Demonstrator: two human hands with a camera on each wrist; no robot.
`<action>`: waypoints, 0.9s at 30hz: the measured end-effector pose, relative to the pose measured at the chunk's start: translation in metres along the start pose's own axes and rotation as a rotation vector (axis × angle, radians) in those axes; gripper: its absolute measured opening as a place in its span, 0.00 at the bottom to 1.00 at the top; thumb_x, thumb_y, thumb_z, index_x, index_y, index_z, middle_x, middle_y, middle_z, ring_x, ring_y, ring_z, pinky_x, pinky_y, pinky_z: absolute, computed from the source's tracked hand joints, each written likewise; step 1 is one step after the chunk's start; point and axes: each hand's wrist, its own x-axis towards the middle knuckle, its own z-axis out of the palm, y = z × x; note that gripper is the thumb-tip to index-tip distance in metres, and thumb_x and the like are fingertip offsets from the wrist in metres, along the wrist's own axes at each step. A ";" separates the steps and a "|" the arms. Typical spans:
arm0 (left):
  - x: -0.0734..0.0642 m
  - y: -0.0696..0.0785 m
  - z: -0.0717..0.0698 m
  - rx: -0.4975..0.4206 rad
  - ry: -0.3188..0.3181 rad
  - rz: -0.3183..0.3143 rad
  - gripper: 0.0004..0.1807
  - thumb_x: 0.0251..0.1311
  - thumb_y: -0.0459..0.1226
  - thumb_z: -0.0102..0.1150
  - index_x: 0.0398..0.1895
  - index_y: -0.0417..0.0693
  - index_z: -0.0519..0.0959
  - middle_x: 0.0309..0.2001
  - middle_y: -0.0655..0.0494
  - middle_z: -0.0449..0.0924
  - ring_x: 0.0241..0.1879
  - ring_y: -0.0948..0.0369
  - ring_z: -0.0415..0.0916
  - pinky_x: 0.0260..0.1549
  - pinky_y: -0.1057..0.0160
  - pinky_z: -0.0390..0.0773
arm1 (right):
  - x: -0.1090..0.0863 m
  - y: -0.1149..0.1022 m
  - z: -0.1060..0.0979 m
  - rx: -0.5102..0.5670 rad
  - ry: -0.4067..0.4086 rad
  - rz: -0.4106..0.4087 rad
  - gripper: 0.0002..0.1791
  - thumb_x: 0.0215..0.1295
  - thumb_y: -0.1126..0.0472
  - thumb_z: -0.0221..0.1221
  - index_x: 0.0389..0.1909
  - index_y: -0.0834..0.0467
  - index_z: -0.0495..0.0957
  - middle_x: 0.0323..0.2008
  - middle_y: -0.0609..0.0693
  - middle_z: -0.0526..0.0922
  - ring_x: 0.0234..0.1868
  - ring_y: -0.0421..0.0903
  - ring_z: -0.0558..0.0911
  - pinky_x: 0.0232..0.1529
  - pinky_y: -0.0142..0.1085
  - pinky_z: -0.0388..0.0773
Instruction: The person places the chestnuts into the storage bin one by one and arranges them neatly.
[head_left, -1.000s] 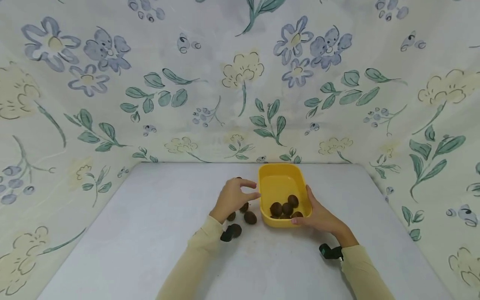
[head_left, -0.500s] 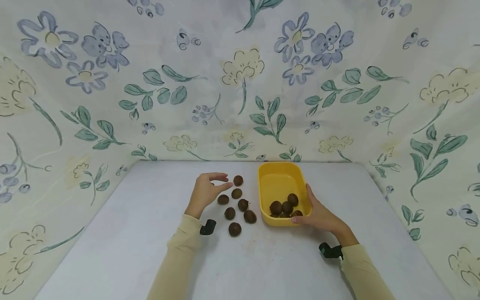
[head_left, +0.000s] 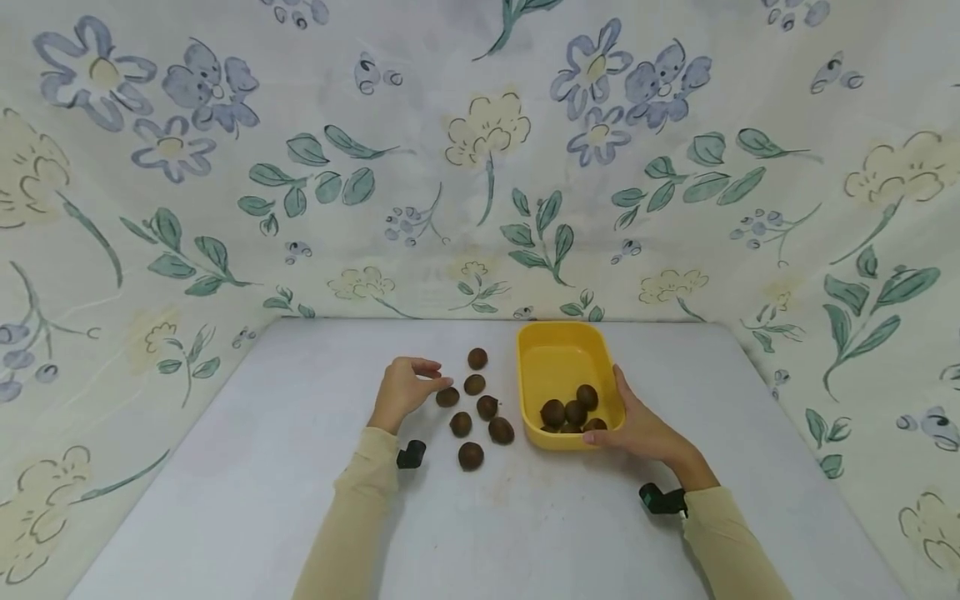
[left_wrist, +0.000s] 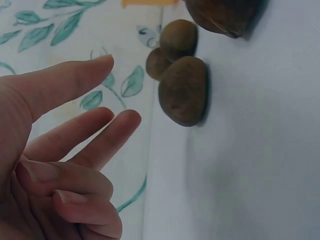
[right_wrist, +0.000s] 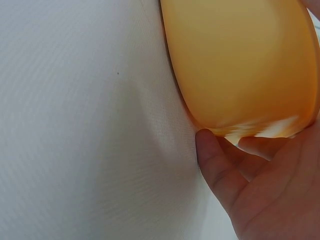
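Yellow and deep, a tub (head_left: 558, 362) sits on the bench (head_left: 247, 467), gripped by the right hand (head_left: 645, 429); its near wall partly hides the lowest nuts (head_left: 596, 424) inside. Beside seven loose brown nuts (head_left: 461, 424), the left hand (head_left: 405, 393) holds nothing, thumb and fingers parted; the left wrist view cuts one off.

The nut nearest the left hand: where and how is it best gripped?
Probably pinch the nut across its rounded sides, the left hand coming from above and left: no nut blocks that side, while other nuts lie to its right.
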 end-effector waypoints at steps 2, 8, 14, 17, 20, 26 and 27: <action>0.000 -0.002 0.001 0.016 -0.002 -0.030 0.22 0.59 0.43 0.73 0.53 0.38 0.86 0.48 0.43 0.90 0.56 0.43 0.83 0.53 0.46 0.81 | 0.000 -0.001 0.000 0.000 0.001 -0.002 0.79 0.51 0.34 0.73 0.82 0.52 0.20 0.85 0.61 0.32 0.84 0.67 0.43 0.77 0.68 0.47; 0.000 -0.004 0.005 0.067 -0.030 -0.104 0.23 0.57 0.45 0.74 0.52 0.42 0.86 0.46 0.46 0.90 0.47 0.49 0.83 0.47 0.50 0.80 | -0.001 -0.002 0.001 0.006 0.007 0.004 0.79 0.51 0.35 0.74 0.82 0.52 0.21 0.85 0.60 0.32 0.84 0.67 0.43 0.76 0.68 0.48; -0.002 -0.003 0.009 0.110 -0.070 -0.126 0.24 0.54 0.46 0.76 0.52 0.43 0.86 0.45 0.48 0.90 0.44 0.52 0.84 0.46 0.51 0.79 | -0.001 -0.001 0.001 -0.001 0.007 0.009 0.79 0.52 0.35 0.73 0.82 0.52 0.21 0.85 0.61 0.32 0.84 0.67 0.42 0.76 0.68 0.48; -0.002 -0.003 0.010 0.138 -0.080 -0.123 0.25 0.53 0.46 0.77 0.52 0.44 0.86 0.46 0.49 0.90 0.44 0.52 0.84 0.46 0.50 0.79 | -0.002 -0.002 0.001 0.001 0.006 0.013 0.78 0.52 0.36 0.73 0.82 0.52 0.21 0.85 0.61 0.32 0.84 0.67 0.42 0.77 0.68 0.47; -0.002 -0.002 0.011 0.165 -0.079 -0.114 0.24 0.52 0.45 0.78 0.52 0.44 0.87 0.46 0.49 0.91 0.45 0.51 0.85 0.47 0.49 0.80 | -0.002 -0.002 0.000 0.007 0.006 0.011 0.78 0.53 0.37 0.73 0.82 0.53 0.21 0.85 0.61 0.33 0.84 0.67 0.42 0.76 0.68 0.47; -0.002 -0.002 0.012 0.208 -0.078 -0.101 0.22 0.50 0.42 0.79 0.49 0.44 0.88 0.49 0.48 0.90 0.47 0.50 0.85 0.49 0.46 0.80 | -0.002 -0.001 -0.001 0.020 0.001 -0.009 0.77 0.54 0.38 0.73 0.82 0.53 0.21 0.85 0.61 0.32 0.84 0.67 0.42 0.76 0.69 0.47; -0.002 -0.003 0.012 0.214 -0.076 -0.099 0.22 0.51 0.42 0.79 0.48 0.44 0.88 0.49 0.48 0.90 0.47 0.50 0.85 0.49 0.46 0.80 | -0.002 -0.001 -0.001 0.022 0.001 -0.011 0.77 0.54 0.38 0.73 0.82 0.53 0.21 0.85 0.60 0.32 0.84 0.67 0.42 0.76 0.69 0.47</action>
